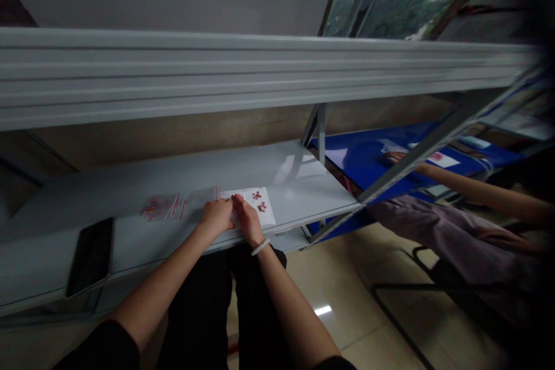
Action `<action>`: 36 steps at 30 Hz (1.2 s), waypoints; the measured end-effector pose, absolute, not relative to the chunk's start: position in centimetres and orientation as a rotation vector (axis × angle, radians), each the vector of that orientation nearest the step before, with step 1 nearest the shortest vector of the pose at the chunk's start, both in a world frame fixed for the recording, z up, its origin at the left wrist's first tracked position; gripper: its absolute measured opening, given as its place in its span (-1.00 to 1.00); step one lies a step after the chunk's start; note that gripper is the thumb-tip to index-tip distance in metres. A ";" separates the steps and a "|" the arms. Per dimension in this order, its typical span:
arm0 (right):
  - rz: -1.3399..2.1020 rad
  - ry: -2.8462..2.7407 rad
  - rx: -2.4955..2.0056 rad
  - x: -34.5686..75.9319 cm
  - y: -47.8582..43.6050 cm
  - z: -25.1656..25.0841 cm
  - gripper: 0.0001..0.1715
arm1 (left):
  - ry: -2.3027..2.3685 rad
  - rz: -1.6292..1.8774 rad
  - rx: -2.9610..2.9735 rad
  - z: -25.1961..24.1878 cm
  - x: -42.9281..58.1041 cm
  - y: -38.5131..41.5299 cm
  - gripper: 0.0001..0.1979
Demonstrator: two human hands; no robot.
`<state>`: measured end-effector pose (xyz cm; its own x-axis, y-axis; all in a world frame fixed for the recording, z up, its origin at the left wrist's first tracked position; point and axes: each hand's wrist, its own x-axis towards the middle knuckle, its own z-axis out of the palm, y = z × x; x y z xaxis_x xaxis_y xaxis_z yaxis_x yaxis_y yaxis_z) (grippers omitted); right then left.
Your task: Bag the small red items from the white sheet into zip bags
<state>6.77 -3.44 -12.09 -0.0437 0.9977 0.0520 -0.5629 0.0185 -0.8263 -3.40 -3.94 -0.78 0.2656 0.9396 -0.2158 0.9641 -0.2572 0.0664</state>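
Note:
My left hand (pixel 217 215) and my right hand (pixel 247 219) sit side by side on the grey shelf board (pixel 277 170). The fingers of my right hand lie on the near edge of a white card (pixel 255 199) printed with small red shapes. My left fingertips are at the card's left edge, beside the mouth of a clear plastic bag (pixel 182 206). Pink-red items (pixel 152 208) show inside the bag. My hands hide the card's lower left corner. A white beaded bracelet (pixel 260 247) circles my right wrist.
A black phone or tablet (pixel 90 257) lies on the board to the left. A long grey metal rail (pixel 260 72) runs above. To the right, a co-worker's hand (pixel 396 157) reaches over a blue table (pixel 364 156), beyond a diagonal metal strut (pixel 416 165).

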 end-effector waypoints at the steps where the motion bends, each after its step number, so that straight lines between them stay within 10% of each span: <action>1: 1.442 -0.821 -0.717 6.8 -3.4 -12.1 -0.44 | 1.786 -0.203 2.347 -0.8 -3.3 -3.9 -0.48; 36: 1.323 -0.997 -0.841 6.9 -3.7 -11.2 -0.46 | 1.860 -0.201 2.402 -0.6 -2.1 -3.8 -0.54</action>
<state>6.95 -3.73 -11.17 -0.0201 0.9947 0.1013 -0.3713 0.0867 -0.9245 -2.06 -3.75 -0.57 0.2466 0.9553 -0.1632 0.9681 -0.2507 -0.0044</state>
